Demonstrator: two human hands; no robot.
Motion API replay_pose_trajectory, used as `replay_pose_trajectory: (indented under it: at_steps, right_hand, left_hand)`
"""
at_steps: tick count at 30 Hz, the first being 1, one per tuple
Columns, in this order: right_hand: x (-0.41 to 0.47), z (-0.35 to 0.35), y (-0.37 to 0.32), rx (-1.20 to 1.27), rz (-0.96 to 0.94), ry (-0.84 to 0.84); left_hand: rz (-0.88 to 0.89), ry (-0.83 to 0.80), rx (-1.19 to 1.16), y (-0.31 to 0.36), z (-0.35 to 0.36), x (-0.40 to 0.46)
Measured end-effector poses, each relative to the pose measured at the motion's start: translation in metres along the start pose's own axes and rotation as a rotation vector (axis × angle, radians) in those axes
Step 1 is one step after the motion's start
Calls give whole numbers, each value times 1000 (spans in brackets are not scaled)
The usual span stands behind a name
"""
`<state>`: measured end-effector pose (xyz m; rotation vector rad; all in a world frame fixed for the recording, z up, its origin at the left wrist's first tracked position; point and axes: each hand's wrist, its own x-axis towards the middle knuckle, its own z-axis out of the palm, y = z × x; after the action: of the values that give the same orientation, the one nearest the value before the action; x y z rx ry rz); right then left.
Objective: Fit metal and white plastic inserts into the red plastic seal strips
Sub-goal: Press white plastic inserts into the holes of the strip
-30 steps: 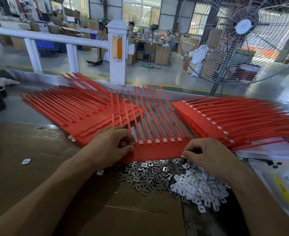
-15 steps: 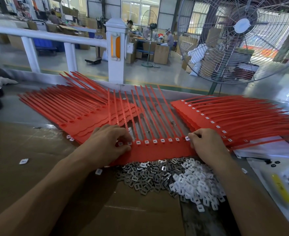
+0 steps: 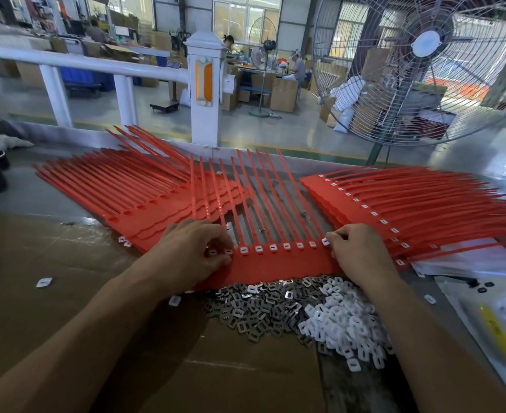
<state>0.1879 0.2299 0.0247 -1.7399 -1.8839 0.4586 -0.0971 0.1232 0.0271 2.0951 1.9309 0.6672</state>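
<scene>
The right hand (image 3: 357, 254) is pinching a white insert (image 3: 325, 241) into the last slot of the middle strip (image 3: 275, 263). The left hand (image 3: 192, 251), fingers curled, is pressing its other end. The stack (image 3: 144, 216) on the left is sitting unfilled.

Glossy red plastic strips (image 3: 275, 265); shiny metal inserts (image 3: 254, 308).

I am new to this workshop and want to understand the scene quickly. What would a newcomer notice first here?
First, the red seal strips fanned across the bench, with the left hand and the right hand at the middle sheet's row of white inserts. Just in front lie a pile of metal inserts and a pile of white inserts. A big fan stands behind, to the right.
</scene>
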Motion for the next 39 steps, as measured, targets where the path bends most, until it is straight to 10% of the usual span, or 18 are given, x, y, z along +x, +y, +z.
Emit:
replay_pose_trajectory:
  at_steps: [39]
  right_hand:
    - [-22, -4, -11, -366, -69, 39]
  left_hand:
    - [11, 16, 0, -1, 5, -2]
